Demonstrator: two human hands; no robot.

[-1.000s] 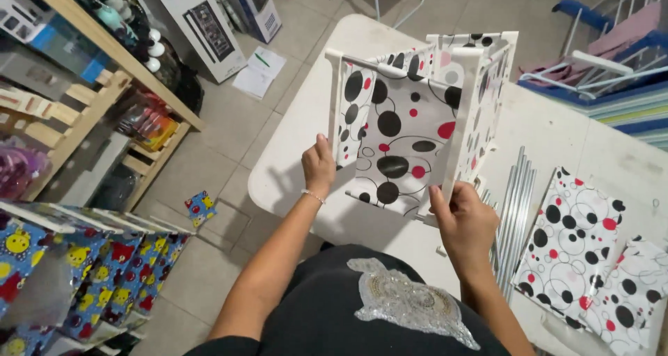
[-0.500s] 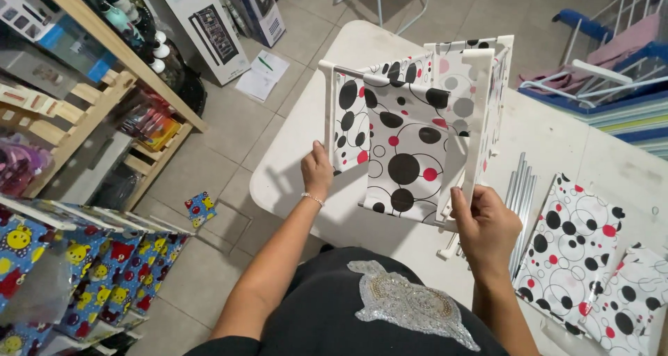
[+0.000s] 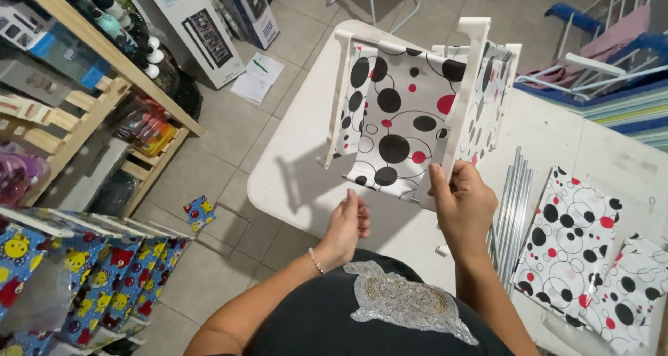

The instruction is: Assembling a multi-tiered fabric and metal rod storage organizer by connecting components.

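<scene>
Tiled floor (image 3: 229, 130), grey-beige, is running under a white table (image 3: 299, 168) that is filling the middle and right of the view. A wooden shelf (image 3: 104, 64) is standing along the left, loaded with bottles and packets. Tall boxes (image 3: 202, 33) are leaning near it, and a paper sheet (image 3: 257, 78) is lying on the tiles beside them. Bright patterned bags (image 3: 76, 272) are crowding the lower left corner.

The right hand (image 3: 463, 203) is gripping the lower edge of a rack (image 3: 410, 99), fingers closed on its white frame; the rack is made of white bars with spotted fabric panels in black, red and white, and is being held tilted above the table's near edge. The left hand (image 3: 348, 224) is hovering just below it, fingers loosely open, holding nothing and not touching the rack.

Metal rods (image 3: 511, 203) are lying on the table right of the right hand. Folded spotted panels (image 3: 577, 245) are lying beyond them. A drying stand (image 3: 598, 57) is standing past the table's far right.
</scene>
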